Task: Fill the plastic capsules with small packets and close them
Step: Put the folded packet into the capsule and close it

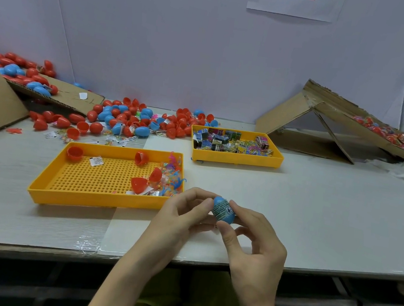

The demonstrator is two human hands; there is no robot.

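Grey worktable (319,212) against pale wall, blue capsule (223,210) with label pinched above table's near edge between left hand (179,218) and right hand (257,245), perforated yellow tray (100,178) just left, second yellow tray (234,158) of packets behind, loose red and blue capsule halves (132,117) heaped at back.

Left hand (179,218), right hand (255,244) grip blue capsule (223,210) above table (319,212).

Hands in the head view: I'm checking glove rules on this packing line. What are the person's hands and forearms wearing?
Nothing shows on either. The left hand and right hand are bare: no gloves, rings or tape on the fingers. Both forearms are uncovered to the bottom edge of the picture, with no sleeve, watch or wristband in view. Nails look short and unpainted.
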